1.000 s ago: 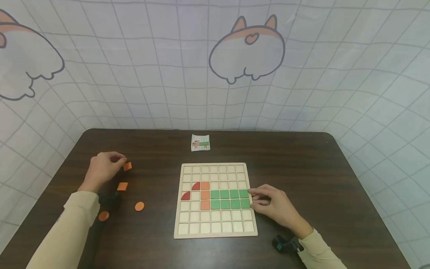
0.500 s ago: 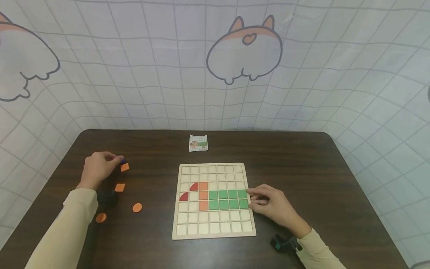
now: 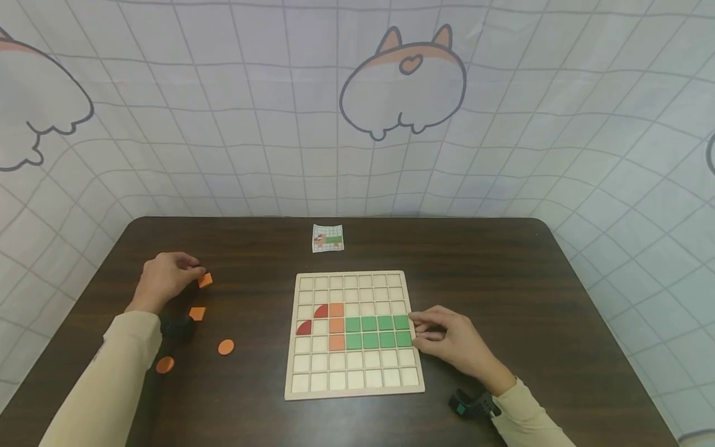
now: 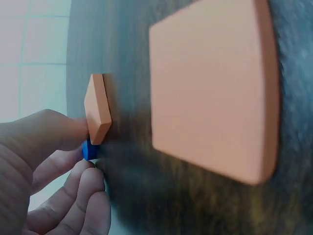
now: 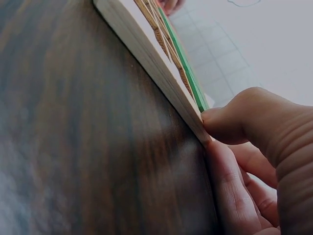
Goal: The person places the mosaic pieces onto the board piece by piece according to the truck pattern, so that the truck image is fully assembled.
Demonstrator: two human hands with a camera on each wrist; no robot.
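Note:
My left hand [image 3: 164, 279] is at the back left of the table, thumb and fingers pinching a small blue piece [image 4: 89, 150], mostly hidden behind the thumb. Right against the thumb tip leans a tilted orange square tile [image 4: 98, 107]. Another orange square tile [image 3: 197, 313] lies nearer, filling much of the left wrist view. A wooden grid board [image 3: 357, 375] holds green square tiles [image 3: 377, 331], an orange column [image 3: 337, 325] and two red quarter-circle tiles [image 3: 321, 311]. My right hand [image 3: 455, 341] rests on the board's right edge, its thumb and forefinger touching the side.
Two orange round tiles, one [image 3: 226, 347] left of the board and one [image 3: 165, 365] by the left sleeve, lie on the dark table [image 3: 503, 261]. Behind the board lies a small pattern card [image 3: 328, 238]. Grid-patterned cloth [image 3: 268, 124] hangs around the table.
The blue piece showed beside the orange tile half a second ago and is now hidden by the left fingers in the head view. The right hand stays at the board; the head view shifts slightly.

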